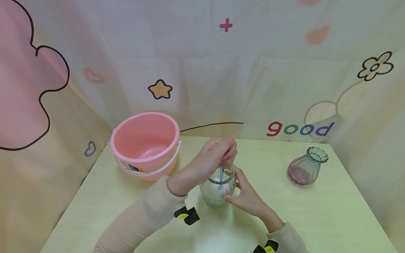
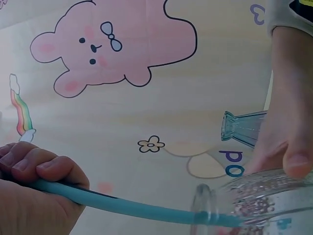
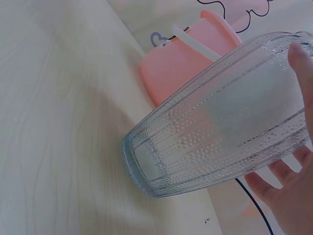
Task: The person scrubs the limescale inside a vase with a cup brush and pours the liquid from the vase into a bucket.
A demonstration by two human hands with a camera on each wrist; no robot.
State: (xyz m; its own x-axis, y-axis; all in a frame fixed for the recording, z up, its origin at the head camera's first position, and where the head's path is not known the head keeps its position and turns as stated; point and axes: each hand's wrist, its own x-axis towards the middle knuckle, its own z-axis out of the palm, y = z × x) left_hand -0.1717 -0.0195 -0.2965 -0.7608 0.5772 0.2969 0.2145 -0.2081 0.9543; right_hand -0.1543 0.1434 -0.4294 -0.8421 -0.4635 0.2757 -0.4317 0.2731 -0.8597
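Note:
My left hand (image 1: 218,153) grips the upper end of a long light-blue handle (image 2: 142,208), fingers wrapped round it above the vase mouth. The handle reaches down through the rim into a clear, ribbed glass vase (image 1: 215,193); a pale, blurred mass (image 3: 252,105) shows through the glass. What kind of tool it is, I cannot tell. From the right side, my right hand (image 1: 250,196) holds the vase body, thumb at the near side and fingers round the far side. In the right wrist view the vase's textured wall and thick base are visible.
Left of the vase stands a pink bucket (image 1: 145,119) with a white handle (image 1: 158,173). At the right lies a tilted faceted glass vase (image 1: 306,168), purple below and greenish at its rim. A printed cloth (image 1: 202,70) hangs behind the pale table (image 1: 316,218).

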